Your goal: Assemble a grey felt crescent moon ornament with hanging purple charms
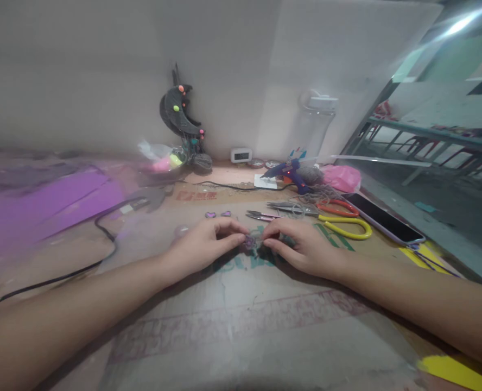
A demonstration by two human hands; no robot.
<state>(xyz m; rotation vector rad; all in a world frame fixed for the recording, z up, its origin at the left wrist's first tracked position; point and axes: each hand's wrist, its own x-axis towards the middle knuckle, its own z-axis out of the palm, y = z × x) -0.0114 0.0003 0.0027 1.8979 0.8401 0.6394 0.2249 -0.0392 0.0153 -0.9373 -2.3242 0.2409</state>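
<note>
My left hand and my right hand rest on a cardboard sheet and meet at their fingertips. Between them both pinch a small purple piece; its exact shape is too small to make out. Just beyond the hands lie two small purple heart pieces on the cardboard.
Yellow-handled scissors, orange-handled scissors, a phone, a blue glue gun, twine and a pink bag lie right of my hands. A black cable and purple sheet are left; a dark moon ornament stands at the wall.
</note>
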